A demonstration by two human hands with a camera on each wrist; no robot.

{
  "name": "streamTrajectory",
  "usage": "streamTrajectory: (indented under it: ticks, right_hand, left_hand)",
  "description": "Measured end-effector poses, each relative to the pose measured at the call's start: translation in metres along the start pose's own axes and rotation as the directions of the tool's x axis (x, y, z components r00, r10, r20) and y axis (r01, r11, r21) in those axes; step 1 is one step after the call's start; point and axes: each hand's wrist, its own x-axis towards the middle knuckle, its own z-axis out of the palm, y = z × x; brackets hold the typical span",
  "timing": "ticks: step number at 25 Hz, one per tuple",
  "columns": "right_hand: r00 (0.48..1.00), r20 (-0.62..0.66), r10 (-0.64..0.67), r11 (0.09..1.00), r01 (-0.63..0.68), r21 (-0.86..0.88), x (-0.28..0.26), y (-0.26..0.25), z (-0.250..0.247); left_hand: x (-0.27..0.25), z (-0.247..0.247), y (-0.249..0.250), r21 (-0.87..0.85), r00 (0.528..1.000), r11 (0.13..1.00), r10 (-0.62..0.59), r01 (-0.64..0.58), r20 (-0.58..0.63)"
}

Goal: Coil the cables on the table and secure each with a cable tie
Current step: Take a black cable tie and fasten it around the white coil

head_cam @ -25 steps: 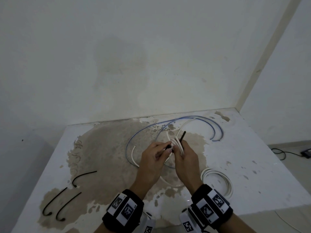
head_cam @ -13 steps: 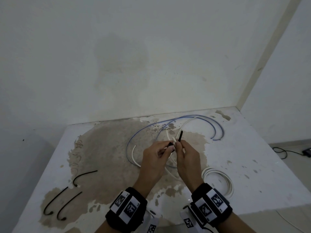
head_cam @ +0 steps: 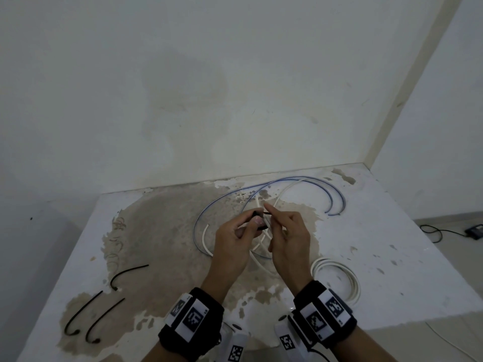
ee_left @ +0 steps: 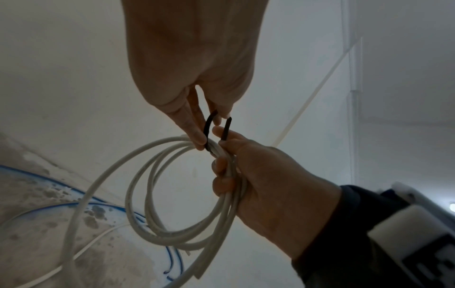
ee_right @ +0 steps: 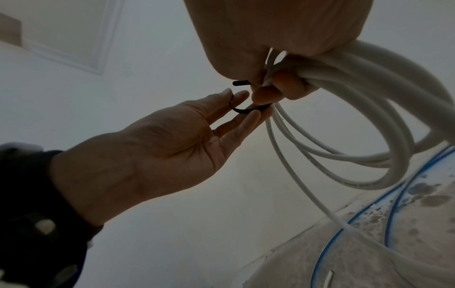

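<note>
I hold a white cable coil (ee_left: 169,240) above the table (head_cam: 392,257). My right hand (head_cam: 269,212) grips the bunched strands, fingers curled round them (ee_right: 374,91), and one end of the black tie (ee_left: 208,126) sticks out by its thumb. My left hand (head_cam: 254,218) pinches the other end of this tie (ee_right: 242,111), which loops round the bundle just above the right hand's fingers (ee_left: 221,179). The coil's loose tail trails down to the table. In the head view the hands hide most of the coil.
A long blue cable (head_cam: 308,177) and a loose white cable (head_cam: 205,239) lie behind and under the hands. A finished white coil (head_cam: 347,278) lies at the right. Three black ties (head_cam: 104,320) lie front left. A dark cable and device (head_cam: 474,231) sit on the floor.
The tie's free end, which stood up above the hands, is now bent over toward the left hand. Both hands have shifted slightly farther from me.
</note>
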Motion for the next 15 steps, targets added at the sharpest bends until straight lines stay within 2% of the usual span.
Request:
streamTrajectory:
  ticks: [4,8,15]
  right_hand:
    - [0.997,0.017,-0.081,0.995,0.081,-0.055,0.0030,-0.0083,0.0019]
    - [0.994,0.029,-0.103,0.991,0.105,-0.077,0.0041,-0.0083,0.0053]
    - [0.996,0.029,-0.087,0.987,0.090,-0.130,-0.0007,-0.0014,0.0084]
  left_hand:
    - [0.0004,-0.0036,-0.0002,-0.030,1.000,0.999,0.019,-0.020,-0.012]
    - [0.0019,-0.0069,-0.0009,-0.027,1.000,1.000,0.014,-0.014,-0.001]
    - [0.0023,-0.0090,-0.0069,0.143,1.000,0.990,0.015,-0.015,0.005]
